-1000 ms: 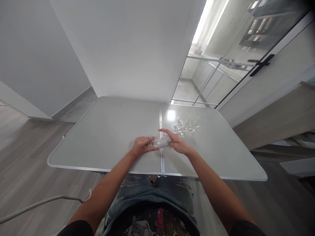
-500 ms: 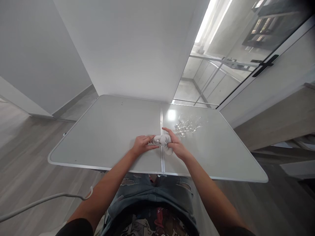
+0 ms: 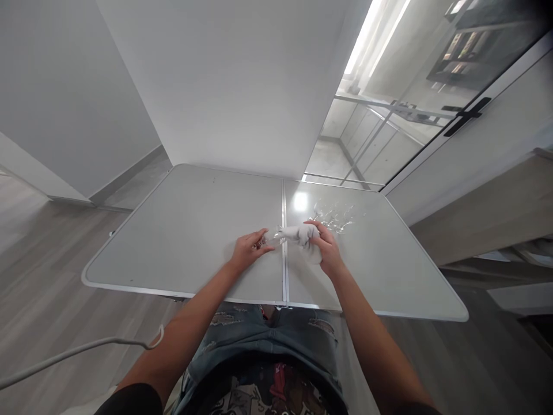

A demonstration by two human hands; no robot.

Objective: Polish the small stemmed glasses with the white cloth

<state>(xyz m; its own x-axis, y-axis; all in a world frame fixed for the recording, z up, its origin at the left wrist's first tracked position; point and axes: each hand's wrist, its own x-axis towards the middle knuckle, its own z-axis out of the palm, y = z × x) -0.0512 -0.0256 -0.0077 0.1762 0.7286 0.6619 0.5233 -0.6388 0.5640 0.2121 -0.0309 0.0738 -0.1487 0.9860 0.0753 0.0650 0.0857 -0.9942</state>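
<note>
My left hand (image 3: 249, 251) is closed around one end of a small clear glass (image 3: 272, 237), which lies sideways above the middle of the table. My fingers hide part of its shape. In my right hand (image 3: 327, 251) a bunched white cloth (image 3: 307, 237) is gripped. One end of the cloth reaches left to the glass's rim; whether it goes inside, I cannot tell. Just beyond my right hand, several clear stemmed glasses (image 3: 334, 219) stand or lie close together, partly covered by the hand and blurred by glare.
The light grey folding table (image 3: 173, 230) has a metal seam (image 3: 284, 282) down its middle. A white wall (image 3: 233, 92) rises behind it, and a glass door (image 3: 367, 127) is at the back right. A white cable (image 3: 86, 349) hangs at the lower left.
My right hand has moved right and slightly away from me, drawing the cloth out longer from the glass. My left hand has shifted slightly left, still with the glass, which now tilts.
</note>
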